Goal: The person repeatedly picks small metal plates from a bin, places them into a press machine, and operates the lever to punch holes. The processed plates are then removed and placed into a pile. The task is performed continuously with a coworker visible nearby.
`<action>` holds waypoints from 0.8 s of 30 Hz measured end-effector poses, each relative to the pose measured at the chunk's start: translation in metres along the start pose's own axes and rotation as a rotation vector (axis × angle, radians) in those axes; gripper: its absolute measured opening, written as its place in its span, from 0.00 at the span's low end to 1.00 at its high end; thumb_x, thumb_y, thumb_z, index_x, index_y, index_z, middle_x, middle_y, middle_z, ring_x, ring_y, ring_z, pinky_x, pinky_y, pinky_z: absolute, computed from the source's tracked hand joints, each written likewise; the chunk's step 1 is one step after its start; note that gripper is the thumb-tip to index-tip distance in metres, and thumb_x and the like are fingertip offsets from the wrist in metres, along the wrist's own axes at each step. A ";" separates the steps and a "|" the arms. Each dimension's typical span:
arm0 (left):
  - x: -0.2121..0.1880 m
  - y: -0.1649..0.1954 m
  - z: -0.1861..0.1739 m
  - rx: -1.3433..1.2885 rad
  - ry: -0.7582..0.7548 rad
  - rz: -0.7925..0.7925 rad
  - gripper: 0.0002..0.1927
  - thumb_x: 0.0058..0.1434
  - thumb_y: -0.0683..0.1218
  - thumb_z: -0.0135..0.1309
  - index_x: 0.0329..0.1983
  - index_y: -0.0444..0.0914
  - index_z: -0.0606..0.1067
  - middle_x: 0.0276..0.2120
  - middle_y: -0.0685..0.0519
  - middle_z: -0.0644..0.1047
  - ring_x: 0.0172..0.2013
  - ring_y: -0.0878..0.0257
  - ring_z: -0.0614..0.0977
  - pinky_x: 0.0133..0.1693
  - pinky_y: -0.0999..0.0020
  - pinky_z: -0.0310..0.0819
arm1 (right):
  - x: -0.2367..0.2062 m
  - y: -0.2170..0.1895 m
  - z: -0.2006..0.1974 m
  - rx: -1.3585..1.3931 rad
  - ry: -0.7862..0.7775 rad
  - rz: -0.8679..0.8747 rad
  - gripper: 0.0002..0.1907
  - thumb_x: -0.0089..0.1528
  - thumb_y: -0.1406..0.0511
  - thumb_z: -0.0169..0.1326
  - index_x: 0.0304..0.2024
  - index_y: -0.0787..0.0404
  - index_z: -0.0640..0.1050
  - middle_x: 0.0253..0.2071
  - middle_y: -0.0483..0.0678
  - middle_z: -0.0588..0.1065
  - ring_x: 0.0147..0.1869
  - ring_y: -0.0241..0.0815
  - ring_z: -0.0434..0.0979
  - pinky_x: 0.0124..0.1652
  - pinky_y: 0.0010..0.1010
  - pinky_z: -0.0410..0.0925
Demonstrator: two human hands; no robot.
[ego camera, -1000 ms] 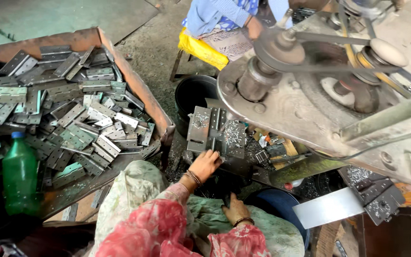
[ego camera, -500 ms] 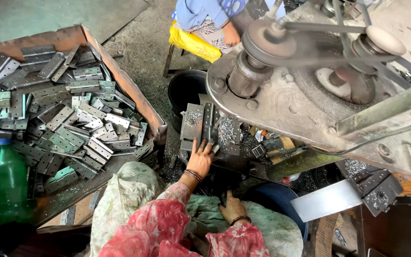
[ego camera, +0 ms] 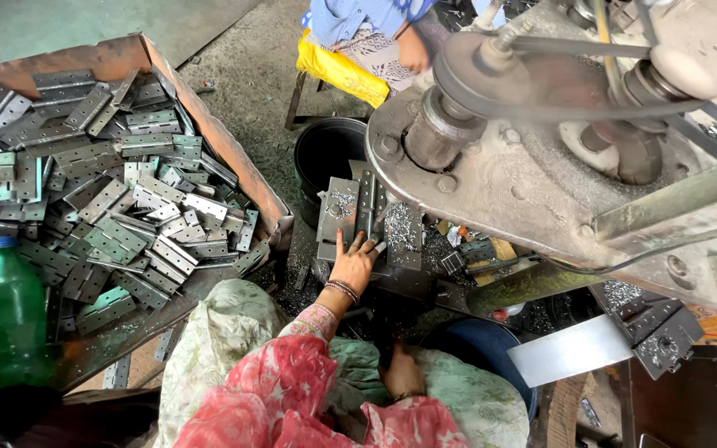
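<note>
My left hand point(ego camera: 353, 262) reaches forward, fingers spread flat on grey metal hinge plates point(ego camera: 358, 214) that lie on the machine bed, dusted with metal shavings. Bangles circle that wrist. My right hand point(ego camera: 400, 372) rests low by my lap on pale green cloth, its fingers turned away into shadow, so I cannot tell whether they hold anything. A large belt-driven press machine point(ego camera: 541, 149) with pulleys looms over the bed on the right.
A rusty tray point(ego camera: 217, 141) on the left is heaped with several hinges. A green plastic bottle point(ego camera: 12, 315) stands at its near corner. A black bucket point(ego camera: 325, 153) sits beyond the bed. Another person in blue sits by a yellow cushion point(ego camera: 342, 70).
My left hand has slid forward from the bed's near edge onto the hinge plates and spread its fingers. My right hand stays by my lap.
</note>
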State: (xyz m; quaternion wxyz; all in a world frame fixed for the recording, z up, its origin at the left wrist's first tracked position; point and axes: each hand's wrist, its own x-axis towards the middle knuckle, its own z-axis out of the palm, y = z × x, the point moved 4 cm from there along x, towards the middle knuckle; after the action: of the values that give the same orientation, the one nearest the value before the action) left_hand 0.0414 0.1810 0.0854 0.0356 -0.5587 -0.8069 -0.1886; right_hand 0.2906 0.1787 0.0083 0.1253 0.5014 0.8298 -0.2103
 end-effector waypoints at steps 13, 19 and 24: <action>-0.031 0.000 -0.031 0.168 -0.035 -0.152 0.19 0.67 0.49 0.42 0.55 0.45 0.79 0.70 0.55 0.66 0.75 0.42 0.50 0.66 0.21 0.31 | -0.007 -0.003 0.010 0.046 0.034 -0.026 0.41 0.56 0.60 0.64 0.69 0.53 0.62 0.45 0.65 0.78 0.52 0.67 0.78 0.49 0.57 0.72; -0.004 -0.004 -0.028 0.218 -0.133 -0.184 0.19 0.69 0.49 0.42 0.56 0.47 0.79 0.68 0.58 0.68 0.75 0.43 0.50 0.66 0.21 0.30 | 0.003 0.000 -0.019 -0.083 -0.045 -0.087 0.35 0.59 0.53 0.62 0.63 0.56 0.66 0.43 0.63 0.80 0.50 0.64 0.82 0.50 0.52 0.74; 0.008 -0.013 -0.016 0.208 -0.058 -0.187 0.20 0.67 0.50 0.41 0.56 0.47 0.79 0.69 0.58 0.67 0.74 0.43 0.51 0.66 0.21 0.30 | -0.005 0.001 0.013 0.063 0.079 -0.050 0.38 0.57 0.54 0.63 0.65 0.57 0.64 0.44 0.64 0.79 0.49 0.65 0.81 0.48 0.53 0.74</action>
State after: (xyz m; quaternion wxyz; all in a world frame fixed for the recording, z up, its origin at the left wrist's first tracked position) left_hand 0.0239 0.1782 0.0987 0.0524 -0.4795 -0.8713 -0.0901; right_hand 0.2938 0.1692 -0.0013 0.0712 0.4923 0.8392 -0.2196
